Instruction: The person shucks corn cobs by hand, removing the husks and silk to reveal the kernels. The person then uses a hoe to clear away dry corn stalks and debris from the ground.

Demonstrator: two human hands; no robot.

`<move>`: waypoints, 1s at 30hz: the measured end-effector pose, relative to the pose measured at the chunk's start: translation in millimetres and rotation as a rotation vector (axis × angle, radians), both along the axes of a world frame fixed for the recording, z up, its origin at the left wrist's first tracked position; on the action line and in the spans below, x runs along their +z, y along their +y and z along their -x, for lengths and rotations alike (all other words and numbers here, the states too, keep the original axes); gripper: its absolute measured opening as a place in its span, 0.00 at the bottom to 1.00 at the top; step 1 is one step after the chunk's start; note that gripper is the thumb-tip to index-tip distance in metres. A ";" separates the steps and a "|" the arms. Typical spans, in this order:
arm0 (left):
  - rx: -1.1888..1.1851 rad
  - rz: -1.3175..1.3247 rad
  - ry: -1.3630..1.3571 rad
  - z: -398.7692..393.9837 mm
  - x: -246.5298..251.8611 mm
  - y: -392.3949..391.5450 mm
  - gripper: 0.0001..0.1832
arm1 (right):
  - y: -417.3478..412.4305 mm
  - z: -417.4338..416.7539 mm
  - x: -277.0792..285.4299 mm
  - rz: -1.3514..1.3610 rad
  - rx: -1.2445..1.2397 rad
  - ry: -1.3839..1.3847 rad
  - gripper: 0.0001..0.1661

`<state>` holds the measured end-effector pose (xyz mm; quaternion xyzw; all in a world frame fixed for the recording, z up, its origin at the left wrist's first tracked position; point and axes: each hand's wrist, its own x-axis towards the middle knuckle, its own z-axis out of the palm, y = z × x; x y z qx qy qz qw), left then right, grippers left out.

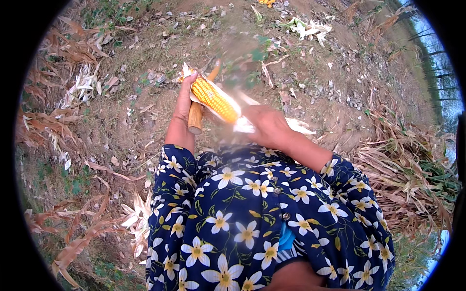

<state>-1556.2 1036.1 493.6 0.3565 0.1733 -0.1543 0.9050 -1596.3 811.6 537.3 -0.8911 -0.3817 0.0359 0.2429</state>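
An ear of corn [214,98] with bare yellow kernels lies slantwise between my two hands, pale husk along its sides. My left hand [186,87] grips its upper left end, the thumb against the tip. Below that hand a wooden handle [195,118] sticks out towards me; a curved tan end of what may be the same tool shows beyond the ear. My right hand [267,125], somewhat blurred, is closed on the white husk [244,124] at the ear's lower right end.
Dry cornstalks and leaves [397,167] are heaped at the right. Loose husks [305,29] lie ahead on the leaf-strewn soil, with more husks [83,85] at the left and beside my left sleeve. Yellow corn [267,3] shows at the top edge.
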 end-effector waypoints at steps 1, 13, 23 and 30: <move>0.014 0.030 0.004 -1.1 4.5 3.8 0.23 | 6.8 -3.3 10.0 -0.064 0.068 -0.105 0.20; 0.043 0.449 -0.128 -3.6 -0.2 1.0 0.18 | 1.5 -13.2 28.7 0.084 0.223 -0.298 0.25; 0.188 -0.112 -0.181 -16.0 6.3 -24.1 0.26 | 1.0 -28.1 50.3 -0.146 -0.207 -0.024 0.38; 0.303 -0.183 -0.143 -0.9 -7.2 1.6 0.25 | 47.7 -58.7 -4.6 -0.213 -0.081 0.222 0.49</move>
